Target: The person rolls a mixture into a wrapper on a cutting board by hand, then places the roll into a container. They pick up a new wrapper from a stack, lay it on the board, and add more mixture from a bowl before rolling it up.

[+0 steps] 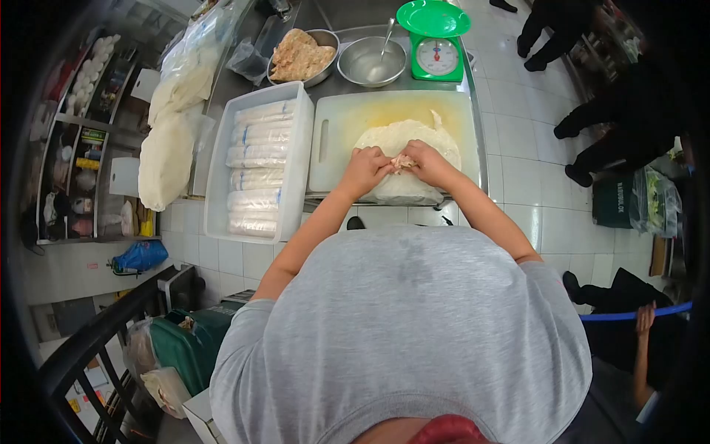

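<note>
My left hand [367,170] and my right hand [432,163] meet over a pale round wrapper sheet [384,136]. Between their fingertips is a small lump of pinkish meat filling [403,160], pinched from both sides. The sheet lies on a white cutting board [336,111] with yellow stains, and its near edge hangs by the board's front. Left of the board, a white plastic tub [297,148] holds several plastic-wrapped rolls [255,200]. Behind it stands a metal bowl of orange-pink meat mixture [302,55].
A steel bowl [356,66] with a spoon [387,37] and a green scale [436,55] stand behind the board. Pale sheets [166,155] are heaped at left. Other people [629,111] stand at right; one person's hand [646,318] is near a blue pole [614,317].
</note>
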The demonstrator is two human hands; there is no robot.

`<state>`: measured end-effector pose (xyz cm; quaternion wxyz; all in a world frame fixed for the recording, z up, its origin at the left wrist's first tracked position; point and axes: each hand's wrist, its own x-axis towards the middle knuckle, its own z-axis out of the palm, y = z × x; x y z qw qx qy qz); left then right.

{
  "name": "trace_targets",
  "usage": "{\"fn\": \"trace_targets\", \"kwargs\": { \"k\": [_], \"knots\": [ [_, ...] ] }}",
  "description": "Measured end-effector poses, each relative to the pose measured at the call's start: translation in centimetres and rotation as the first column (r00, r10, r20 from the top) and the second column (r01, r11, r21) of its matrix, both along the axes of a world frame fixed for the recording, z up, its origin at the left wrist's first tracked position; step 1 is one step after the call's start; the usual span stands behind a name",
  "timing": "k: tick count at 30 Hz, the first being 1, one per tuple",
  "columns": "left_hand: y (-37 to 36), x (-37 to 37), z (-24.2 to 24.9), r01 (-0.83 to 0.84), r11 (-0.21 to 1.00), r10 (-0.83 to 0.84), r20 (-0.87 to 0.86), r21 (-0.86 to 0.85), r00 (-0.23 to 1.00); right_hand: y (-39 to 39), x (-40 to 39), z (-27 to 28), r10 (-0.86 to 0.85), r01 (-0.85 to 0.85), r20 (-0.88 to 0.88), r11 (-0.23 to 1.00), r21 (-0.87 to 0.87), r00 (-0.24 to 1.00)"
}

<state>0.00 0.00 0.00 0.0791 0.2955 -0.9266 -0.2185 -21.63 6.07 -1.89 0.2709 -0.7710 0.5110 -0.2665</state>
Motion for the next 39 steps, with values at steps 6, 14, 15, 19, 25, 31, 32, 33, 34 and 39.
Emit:
{"fn": "trace_targets", "kwargs": {
  "k": [6, 14, 15, 19, 25, 31, 32, 33, 34, 39],
  "knots": [
    [1.3, -1.4, 0.1, -0.03, 0.995, 0.001, -0.287, -0.097, 0.958, 1.1, -0.8, 2.4, -0.057, 0.063, 0.296, 0.998, -0.011, 0.953],
    [0.6, -1.3, 0.5, 0.017, 0.994, -0.03, -0.124, -0.106, 0.992, 1.2, -2.1, 0.7, -0.055, 0.053, 0.004, 0.952, -0.303, 0.998],
    [0.8, -1.6, 1.4, 0.02, 0.997, -0.028, -0.106, -0.078, 0.994, 1.5, -2.0, 1.3, -0.038, 0.035, -0.004, 0.964, -0.265, 0.999],
    [1.1, -2.1, 1.5, 0.042, 0.992, -0.053, -0.087, -0.123, 0.995, 2.4, -1.0, 1.0, -0.024, 0.029, 0.044, 0.992, -0.121, 0.999],
    [0.5, -1.1, 0.7, -0.196, 0.961, 0.135, -0.284, -0.197, 0.949, 2.8, -3.3, 2.4, -0.267, 0.316, 0.298, 0.94, -0.129, 0.917],
    [-1.4, 3.1, -1.0, -0.725, 0.688, 0.723, -0.052, -0.02, 0.688, 3.0, -6.2, 1.8, -0.748, 0.76, -0.134, 0.64, 0.11, 0.65],
    [-1.3, 3.1, -0.8, -0.733, 0.679, 0.734, 0.026, -0.036, 0.678, 3.2, -5.6, 1.8, -0.748, 0.776, -0.207, 0.618, 0.127, 0.63],
    [-1.3, 2.8, -0.8, -0.702, 0.71, 0.704, 0.048, -0.053, 0.708, 3.2, -4.9, 2.2, -0.748, 0.783, -0.233, 0.605, 0.145, 0.621],
    [-1.1, 2.3, -1.0, -0.671, 0.738, 0.674, 0.072, -0.068, 0.735, 3.3, -4.1, 2.6, -0.746, 0.79, -0.261, 0.591, 0.164, 0.613],
    [-0.8, 0.9, -0.4, -0.65, 0.749, 0.646, 0.073, 0.132, 0.76, 3.2, -3.4, 1.5, -0.729, 0.766, -0.269, 0.64, 0.059, 0.629]
  ]
}}
